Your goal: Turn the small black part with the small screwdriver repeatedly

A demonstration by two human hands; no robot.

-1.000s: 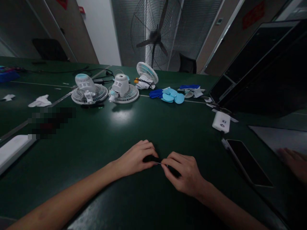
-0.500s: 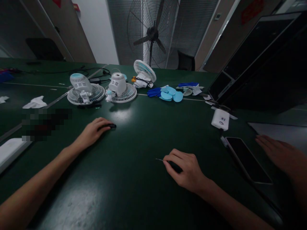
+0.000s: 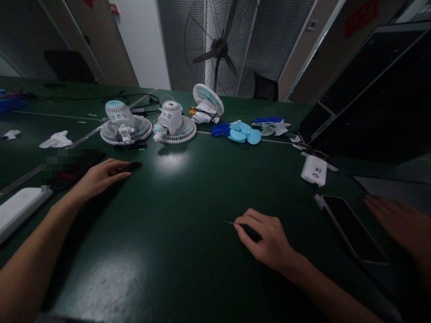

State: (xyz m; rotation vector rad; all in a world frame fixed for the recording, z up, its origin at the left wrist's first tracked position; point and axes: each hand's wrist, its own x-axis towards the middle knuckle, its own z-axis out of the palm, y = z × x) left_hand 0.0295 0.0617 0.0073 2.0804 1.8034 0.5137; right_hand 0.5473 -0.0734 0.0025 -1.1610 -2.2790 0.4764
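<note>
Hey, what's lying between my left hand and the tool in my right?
Beyond the black piece at your left hand, only green tabletop shows in the head view.

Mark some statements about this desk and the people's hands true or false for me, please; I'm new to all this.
1. The right hand holds a dark-handled tool. True.
2. The left hand holds nothing. False: the left hand holds a small dark object.
3. The phone lies between the right hand and another person's hand. True.
4. The fan blade on the table is red. False: the fan blade is light blue.
5. Three small white fans are on the table. True.
</note>
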